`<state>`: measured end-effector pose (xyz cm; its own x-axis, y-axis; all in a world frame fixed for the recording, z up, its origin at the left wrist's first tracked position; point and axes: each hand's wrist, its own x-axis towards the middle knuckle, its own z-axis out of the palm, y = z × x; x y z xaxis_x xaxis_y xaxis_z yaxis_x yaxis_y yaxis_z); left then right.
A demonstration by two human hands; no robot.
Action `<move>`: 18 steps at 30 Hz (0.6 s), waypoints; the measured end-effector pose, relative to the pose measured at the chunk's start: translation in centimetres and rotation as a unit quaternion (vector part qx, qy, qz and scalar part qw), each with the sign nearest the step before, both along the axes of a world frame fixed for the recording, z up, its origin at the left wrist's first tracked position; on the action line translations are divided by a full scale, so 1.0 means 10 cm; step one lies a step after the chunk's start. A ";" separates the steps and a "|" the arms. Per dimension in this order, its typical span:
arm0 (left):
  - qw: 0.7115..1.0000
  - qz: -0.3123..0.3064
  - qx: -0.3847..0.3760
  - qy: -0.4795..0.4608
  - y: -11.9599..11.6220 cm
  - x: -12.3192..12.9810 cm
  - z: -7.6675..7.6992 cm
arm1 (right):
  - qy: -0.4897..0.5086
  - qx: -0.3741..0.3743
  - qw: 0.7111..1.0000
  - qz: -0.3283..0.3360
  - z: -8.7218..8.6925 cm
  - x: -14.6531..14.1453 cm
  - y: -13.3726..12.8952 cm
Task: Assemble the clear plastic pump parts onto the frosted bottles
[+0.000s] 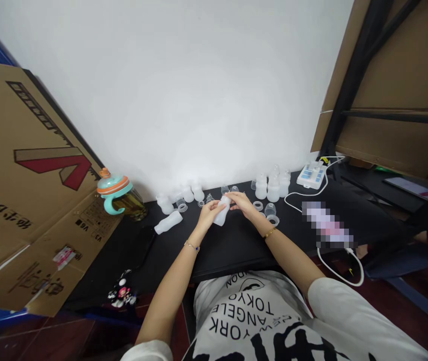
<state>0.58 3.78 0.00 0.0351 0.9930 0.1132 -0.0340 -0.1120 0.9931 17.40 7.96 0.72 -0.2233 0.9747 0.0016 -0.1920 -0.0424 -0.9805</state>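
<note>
A small translucent white baby bottle is tilted above the black table, between my two hands. My left hand wraps its side. At the bottle's top end, the fingers of my right hand are closed around the neck; the detail there is too small to make out. Behind my hands are clear dome-shaped caps. Near my right wrist lie a white ring, a clear cap and another ring. Left of my left hand, a bottle body lies on its side.
Assembled bottles stand at the back right, and several bottle bodies at the back left. A drinking jug stands far left by a cardboard box. To the right are a power strip, its cable and a pixelated phone-shaped object.
</note>
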 end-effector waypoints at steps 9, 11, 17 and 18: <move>1.000 0.003 0.016 0.026 -0.02 0.01 -0.01 | -0.004 0.005 1.000 -0.005 -0.03 -0.01 0.03; 1.000 0.008 0.013 0.021 -0.03 0.01 0.01 | -0.006 0.005 1.000 -0.007 -0.03 -0.01 0.03; 1.000 0.001 -0.007 0.002 -0.03 0.02 0.03 | -0.007 0.016 1.000 -0.010 -0.02 -0.02 0.02; 1.000 0.002 -0.015 -0.002 -0.03 0.01 0.03 | -0.007 0.017 1.000 -0.011 -0.02 -0.01 0.01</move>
